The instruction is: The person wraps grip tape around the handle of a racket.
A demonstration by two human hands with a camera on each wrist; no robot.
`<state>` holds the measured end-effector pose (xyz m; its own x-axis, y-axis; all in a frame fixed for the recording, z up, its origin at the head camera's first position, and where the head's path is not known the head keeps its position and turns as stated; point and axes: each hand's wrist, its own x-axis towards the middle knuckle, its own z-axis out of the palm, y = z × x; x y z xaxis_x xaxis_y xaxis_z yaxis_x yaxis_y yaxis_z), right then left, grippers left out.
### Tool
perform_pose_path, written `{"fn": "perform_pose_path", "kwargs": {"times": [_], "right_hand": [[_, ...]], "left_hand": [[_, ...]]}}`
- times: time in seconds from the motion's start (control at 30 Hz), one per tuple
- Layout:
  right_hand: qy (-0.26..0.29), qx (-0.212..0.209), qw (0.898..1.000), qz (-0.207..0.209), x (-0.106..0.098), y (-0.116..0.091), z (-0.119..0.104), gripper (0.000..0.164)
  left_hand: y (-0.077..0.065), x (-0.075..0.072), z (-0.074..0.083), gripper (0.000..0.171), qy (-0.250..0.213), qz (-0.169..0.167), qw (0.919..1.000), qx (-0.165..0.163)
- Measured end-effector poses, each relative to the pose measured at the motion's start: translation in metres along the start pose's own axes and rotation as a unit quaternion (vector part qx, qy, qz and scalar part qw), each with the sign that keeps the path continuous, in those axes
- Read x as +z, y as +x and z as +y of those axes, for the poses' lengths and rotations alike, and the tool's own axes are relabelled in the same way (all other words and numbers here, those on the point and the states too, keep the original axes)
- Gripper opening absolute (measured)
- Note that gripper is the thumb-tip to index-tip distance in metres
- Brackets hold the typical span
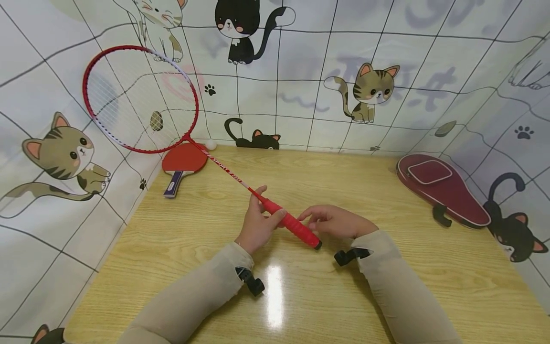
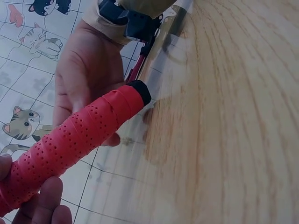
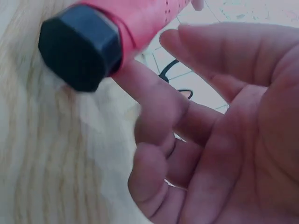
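A red and white badminton racket [image 1: 227, 171] slants across the head view, its strung head raised at the upper left over the wall covering. My left hand [image 1: 256, 226] grips the upper part of its red wrapped handle [image 1: 301, 231], thumb across the top. In the left wrist view, the perforated grip tape [image 2: 77, 135] ends in a black butt cap [image 2: 140, 91]. Beside the handle's lower end is my right hand [image 1: 341, 222], its fingers loosely bent and not wrapped around it. The right wrist view shows the index finger [image 3: 149, 88] reaching behind the grip, close to the black cap [image 3: 77, 46].
A red table tennis bat [image 1: 185, 160] lies at the table's back left, with a white ball [image 1: 210, 144] next to it. At the right lies a dark red bat-shaped case [image 1: 442, 188]. Cat-patterned covering [image 1: 301, 91] rises behind the wooden table [image 1: 172, 258].
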<state>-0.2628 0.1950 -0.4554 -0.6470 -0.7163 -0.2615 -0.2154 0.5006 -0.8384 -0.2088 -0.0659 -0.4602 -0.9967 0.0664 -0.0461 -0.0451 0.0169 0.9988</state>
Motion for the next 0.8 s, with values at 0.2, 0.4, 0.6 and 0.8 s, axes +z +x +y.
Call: {"fn": "perform_pose_path", "kwargs": {"times": [0.2, 0.4, 0.6, 0.8], "right_hand": [[0.015, -0.011, 1.0, 0.003, 0.007, -0.002, -0.018, 0.046], [0.028, -0.025, 0.999, 0.004, 0.019, -0.013, -0.026, 0.062], [0.036, -0.041, 0.997, 0.06, 0.032, -0.035, -0.02, 0.065], [0.037, -0.045, 0.991, 0.12, 0.05, -0.054, -0.011, 0.061]], "left_hand": [[-0.001, 0.001, 0.001, 0.084, 0.003, 0.005, 1.0, -0.001], [-0.002, 0.003, 0.004, 0.086, -0.009, 0.011, 0.9999, -0.003], [-0.006, 0.013, 0.001, 0.084, -0.031, 0.008, 0.9995, -0.001], [-0.013, 0.024, 0.001, 0.081, -0.042, 0.01, 0.999, -0.006]]}}
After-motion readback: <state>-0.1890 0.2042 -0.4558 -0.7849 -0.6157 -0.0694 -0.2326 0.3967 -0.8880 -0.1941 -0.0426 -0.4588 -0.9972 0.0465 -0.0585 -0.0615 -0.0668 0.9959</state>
